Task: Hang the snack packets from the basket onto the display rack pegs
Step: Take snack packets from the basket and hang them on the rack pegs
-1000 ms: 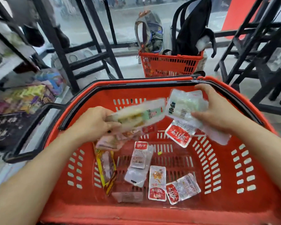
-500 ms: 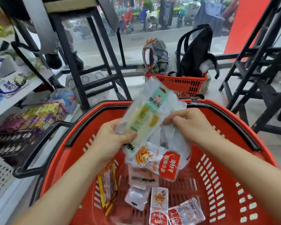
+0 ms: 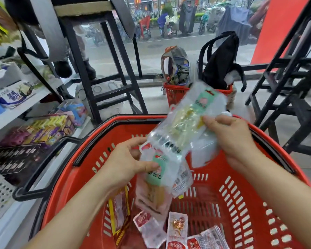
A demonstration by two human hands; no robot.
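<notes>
While the red basket (image 3: 83, 186) fills the lower view, a shelf (image 3: 25, 103) of boxed goods runs along the left. A second red basket (image 3: 178, 94), loaded with bags, stands farther back on the floor. Both hands are above the near basket. The right grip (image 3: 235, 139) pinches a clear packet (image 3: 183, 123) with yellow contents, tilted and blurred. The left grip (image 3: 126, 164) is closed on a bunch of packets (image 3: 162, 169), green label in front, hanging down. Loose packets (image 3: 177, 229) lie on the basket floor.
</notes>
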